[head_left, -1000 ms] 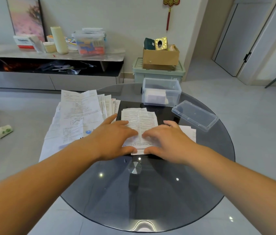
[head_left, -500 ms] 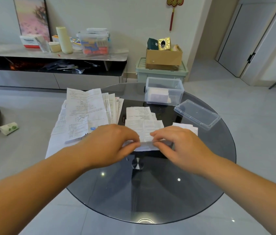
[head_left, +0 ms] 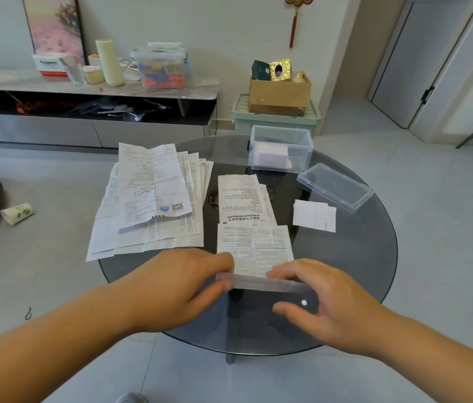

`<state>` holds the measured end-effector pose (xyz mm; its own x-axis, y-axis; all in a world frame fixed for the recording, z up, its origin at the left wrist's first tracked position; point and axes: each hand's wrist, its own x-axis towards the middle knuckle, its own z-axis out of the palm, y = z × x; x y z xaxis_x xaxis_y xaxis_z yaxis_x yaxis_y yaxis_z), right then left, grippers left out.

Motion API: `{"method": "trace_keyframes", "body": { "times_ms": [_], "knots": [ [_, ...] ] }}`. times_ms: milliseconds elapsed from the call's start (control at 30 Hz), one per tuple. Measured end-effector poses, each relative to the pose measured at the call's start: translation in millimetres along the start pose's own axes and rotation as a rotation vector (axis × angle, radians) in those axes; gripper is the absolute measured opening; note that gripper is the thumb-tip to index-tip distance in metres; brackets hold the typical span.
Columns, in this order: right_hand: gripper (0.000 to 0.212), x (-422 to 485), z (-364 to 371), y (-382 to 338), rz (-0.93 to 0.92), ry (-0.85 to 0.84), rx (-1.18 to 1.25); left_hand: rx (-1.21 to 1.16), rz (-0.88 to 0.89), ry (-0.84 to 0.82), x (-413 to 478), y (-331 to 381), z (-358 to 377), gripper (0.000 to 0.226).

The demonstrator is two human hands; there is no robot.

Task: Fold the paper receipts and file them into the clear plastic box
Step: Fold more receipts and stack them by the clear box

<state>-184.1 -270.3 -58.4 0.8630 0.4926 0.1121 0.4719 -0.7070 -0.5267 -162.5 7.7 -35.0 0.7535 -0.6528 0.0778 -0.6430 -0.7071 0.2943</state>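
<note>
A head-worn camera looks down at a round dark glass table [head_left: 374, 271] where a person's 2 bare hands work on a printed paper receipt [head_left: 255, 245]. This receipt lies at the near middle of the table. Its far part rests flat on the glass, while its near edge is lifted and turned up as a narrow strip between the hands.

The left hand [head_left: 183, 289] pinches the left end of that strip between the thumb and curled fingers. The right hand [head_left: 328, 303] has its fingers curled over the right end of the strip. Its thumb sits lower, apart from the fingers, and whether it touches the paper cannot be told.

Just beyond the held paper, a second receipt [head_left: 242, 199] lies flat, its near edge meeting the first. To the right, a small folded slip [head_left: 313, 215] lies on the glass by itself. On the left, a fanned pile of larger printed sheets [head_left: 153, 199] overhangs the table's rim.

At the far side of the table stands the clear plastic box [head_left: 281, 149], open, with pale folded papers inside. Its clear lid [head_left: 335, 186] lies on the glass just to the right of it, near the folded slip
</note>
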Motion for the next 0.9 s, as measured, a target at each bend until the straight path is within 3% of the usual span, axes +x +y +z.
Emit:
{"method": "trace_keyframes", "body": {
  "times_ms": [133,300,367,467,633,800,900],
  "knots": [
    [0.016,9.4,-3.9,-5.0,0.137,0.122,0.201,-0.145,-0.145,0.047,8.6,4.1,-1.9,0.013],
    [0.066,34.9,-4.9,-6.7,0.332,0.222,0.309,-0.308,-0.334,0.159,32.6,3.5,-3.9,0.007],
    [0.080,41.7,-2.9,-5.4,0.382,0.237,0.308,-0.324,-0.393,0.157,41.8,4.5,-1.0,0.014],
    [0.085,46.0,2.9,-2.4,0.408,0.203,0.161,-0.287,-0.459,0.147,49.1,4.5,6.9,0.044],
    [0.068,46.8,10.5,3.9,0.377,0.204,-0.119,-0.131,-0.424,0.116,50.2,4.2,21.0,0.087],
    [0.041,45.3,13.2,5.4,0.320,0.177,-0.174,0.075,-0.301,0.101,45.4,2.8,26.0,0.056],
    [0.039,44.7,15.0,6.7,0.311,0.160,-0.185,0.167,-0.169,0.100,42.2,2.9,25.1,0.047]
  ]
}}
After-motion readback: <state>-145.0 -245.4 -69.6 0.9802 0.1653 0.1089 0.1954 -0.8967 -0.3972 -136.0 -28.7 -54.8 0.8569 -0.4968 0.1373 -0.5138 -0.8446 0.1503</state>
